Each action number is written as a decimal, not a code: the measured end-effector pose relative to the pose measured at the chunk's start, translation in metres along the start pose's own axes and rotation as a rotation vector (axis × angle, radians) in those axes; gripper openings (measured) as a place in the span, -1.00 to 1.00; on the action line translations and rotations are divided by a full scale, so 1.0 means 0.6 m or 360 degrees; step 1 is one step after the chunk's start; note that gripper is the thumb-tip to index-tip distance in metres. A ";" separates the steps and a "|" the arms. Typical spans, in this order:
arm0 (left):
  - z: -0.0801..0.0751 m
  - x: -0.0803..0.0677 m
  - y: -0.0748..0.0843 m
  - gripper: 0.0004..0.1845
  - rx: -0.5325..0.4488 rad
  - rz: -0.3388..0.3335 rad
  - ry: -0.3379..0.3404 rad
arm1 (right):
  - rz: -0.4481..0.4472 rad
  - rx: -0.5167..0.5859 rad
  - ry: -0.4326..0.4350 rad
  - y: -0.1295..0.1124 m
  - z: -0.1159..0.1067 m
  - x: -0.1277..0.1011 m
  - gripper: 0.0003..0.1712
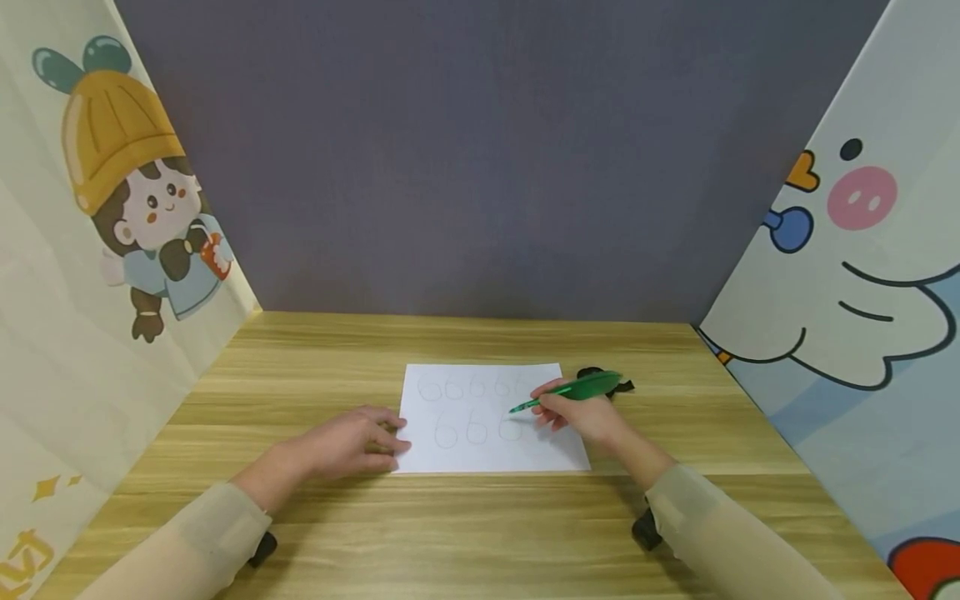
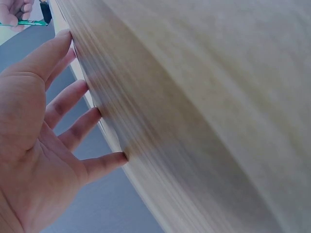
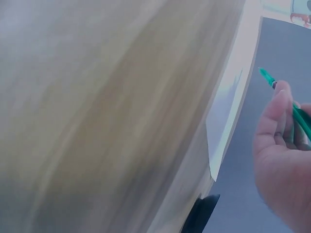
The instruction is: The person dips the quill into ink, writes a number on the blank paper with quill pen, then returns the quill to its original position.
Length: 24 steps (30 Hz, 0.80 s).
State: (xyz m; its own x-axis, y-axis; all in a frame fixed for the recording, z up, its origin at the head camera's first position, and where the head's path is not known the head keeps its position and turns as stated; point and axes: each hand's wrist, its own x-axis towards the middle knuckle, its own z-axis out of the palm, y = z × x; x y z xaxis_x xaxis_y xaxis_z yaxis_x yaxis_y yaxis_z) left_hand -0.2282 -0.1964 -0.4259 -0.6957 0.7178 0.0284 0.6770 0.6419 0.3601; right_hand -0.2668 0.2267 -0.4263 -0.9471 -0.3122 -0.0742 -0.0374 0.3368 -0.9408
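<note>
While the left hand (image 1: 351,442) rests flat with straight, relaxed fingers (image 2: 73,94) on the near left edge of the white sheet of paper (image 1: 491,421), the right hand (image 1: 581,414) pinches a green pen (image 1: 573,390) between curled fingers, its tip poised over the sheet's right half, beside faint rounded figures drawn in two rows. That sheet lies in the middle of a pale wooden table (image 1: 480,533), with a small black object (image 1: 622,385) just past its far right corner, a plain grey wall (image 1: 480,150) behind it, and cartoon-printed panels to its left (image 1: 112,208) and right (image 1: 862,250).
</note>
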 end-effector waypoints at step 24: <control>0.001 -0.003 -0.002 -0.63 -0.0032 -0.0037 -0.0002 | -0.0006 0.0007 0.0152 0.016 -0.083 -0.041 -0.61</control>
State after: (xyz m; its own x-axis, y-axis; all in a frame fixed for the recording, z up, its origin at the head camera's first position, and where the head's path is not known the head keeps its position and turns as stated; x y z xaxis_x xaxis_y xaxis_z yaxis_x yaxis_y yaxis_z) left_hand -0.2275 -0.1983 -0.4272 -0.7110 0.7029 0.0188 0.6555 0.6530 0.3793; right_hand -0.2596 0.2818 -0.4172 -0.9731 -0.2271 -0.0386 -0.0400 0.3318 -0.9425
